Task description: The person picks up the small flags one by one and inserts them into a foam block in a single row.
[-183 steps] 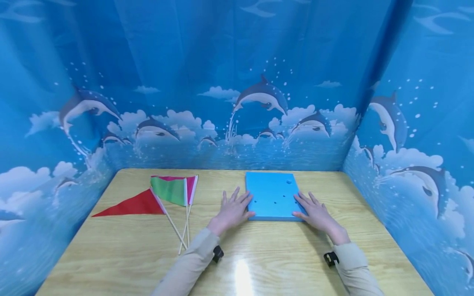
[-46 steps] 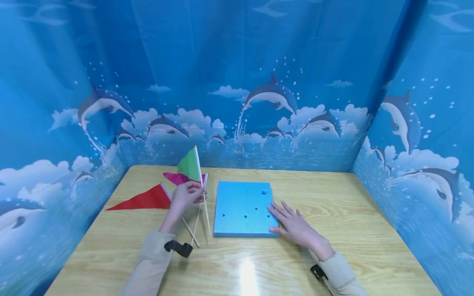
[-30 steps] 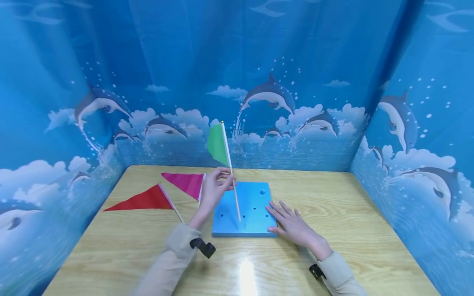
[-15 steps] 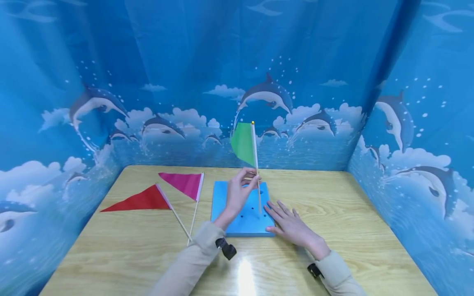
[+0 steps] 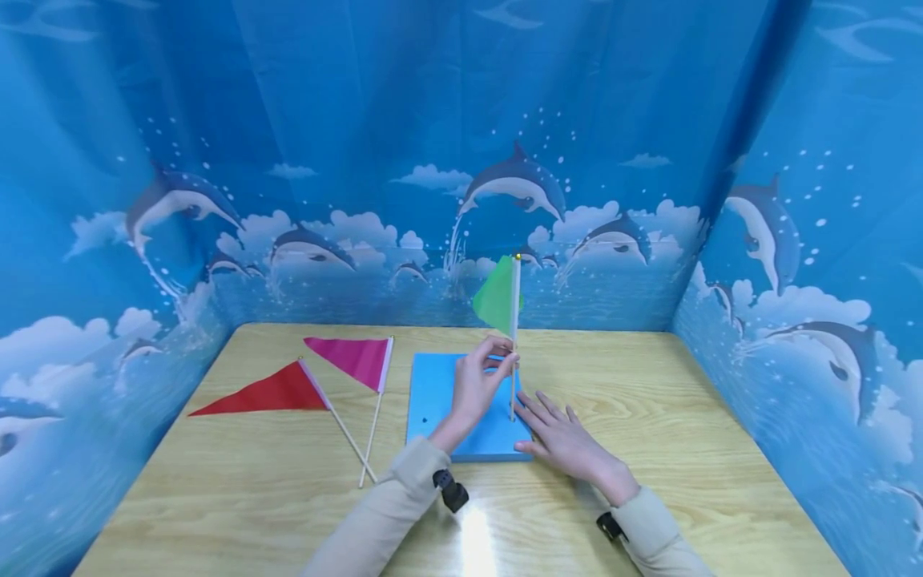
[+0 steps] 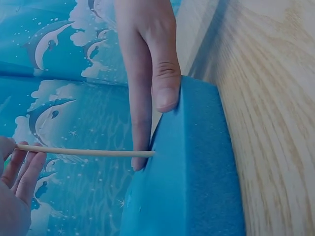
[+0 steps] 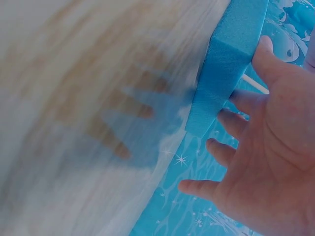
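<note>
My left hand (image 5: 479, 385) pinches the stick of a green flag (image 5: 496, 298) between thumb and fingers. The flag stands nearly upright over the right part of a blue foam board (image 5: 433, 393). In the left wrist view the wooden stick (image 6: 88, 151) meets the board's top (image 6: 206, 162); whether its tip is inside a hole cannot be made out. My right hand (image 5: 570, 449) rests on the board's right edge with straight, spread fingers. In the right wrist view that hand (image 7: 275, 147) lies along the board's side (image 7: 226, 54). The left forearm hides some of the board.
On the wooden table (image 5: 238, 497) to the left lie a red pennant (image 5: 267, 390) and a magenta pennant (image 5: 356, 359), their sticks crossed. A small hole (image 5: 425, 420) shows in the board's left part. A dolphin-print curtain (image 5: 360, 160) encloses the back and sides.
The left hand left the board, picked up the green flag beside the pennants and carried it right, over the board. The board shifted left and nearer. The right hand stayed at its right edge.
</note>
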`<state>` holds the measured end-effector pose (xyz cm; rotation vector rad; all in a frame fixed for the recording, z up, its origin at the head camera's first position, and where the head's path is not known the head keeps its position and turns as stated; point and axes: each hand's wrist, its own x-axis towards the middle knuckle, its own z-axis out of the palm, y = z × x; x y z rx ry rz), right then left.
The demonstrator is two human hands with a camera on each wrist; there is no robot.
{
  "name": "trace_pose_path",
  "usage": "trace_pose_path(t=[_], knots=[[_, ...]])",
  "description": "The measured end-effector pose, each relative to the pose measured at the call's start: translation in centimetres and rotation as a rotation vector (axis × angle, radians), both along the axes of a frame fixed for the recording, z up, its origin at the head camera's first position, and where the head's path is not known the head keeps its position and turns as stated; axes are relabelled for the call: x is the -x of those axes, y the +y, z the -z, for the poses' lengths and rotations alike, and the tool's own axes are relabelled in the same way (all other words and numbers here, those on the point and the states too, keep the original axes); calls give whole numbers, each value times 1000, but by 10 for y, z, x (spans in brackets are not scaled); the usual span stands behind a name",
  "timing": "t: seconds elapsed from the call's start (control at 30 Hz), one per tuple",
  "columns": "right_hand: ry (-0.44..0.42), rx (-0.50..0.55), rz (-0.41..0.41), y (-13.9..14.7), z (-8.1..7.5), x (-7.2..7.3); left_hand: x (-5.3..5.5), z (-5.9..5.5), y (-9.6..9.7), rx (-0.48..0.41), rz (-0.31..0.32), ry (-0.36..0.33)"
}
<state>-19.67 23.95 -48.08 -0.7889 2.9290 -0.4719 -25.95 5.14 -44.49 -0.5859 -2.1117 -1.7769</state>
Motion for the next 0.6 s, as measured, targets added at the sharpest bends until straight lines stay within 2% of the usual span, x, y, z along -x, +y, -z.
trace_pose_path(t=[0.2, 0.37, 0.6], knots=[[-24, -26, 3, -1, -1, 0, 1, 5, 0, 22, -8, -21], [-30, -28, 10, 0, -1, 1, 1, 7, 0, 36, 9, -33], [-38, -30, 23, 0, 1, 2, -3, 12, 0, 116, 36, -83]])
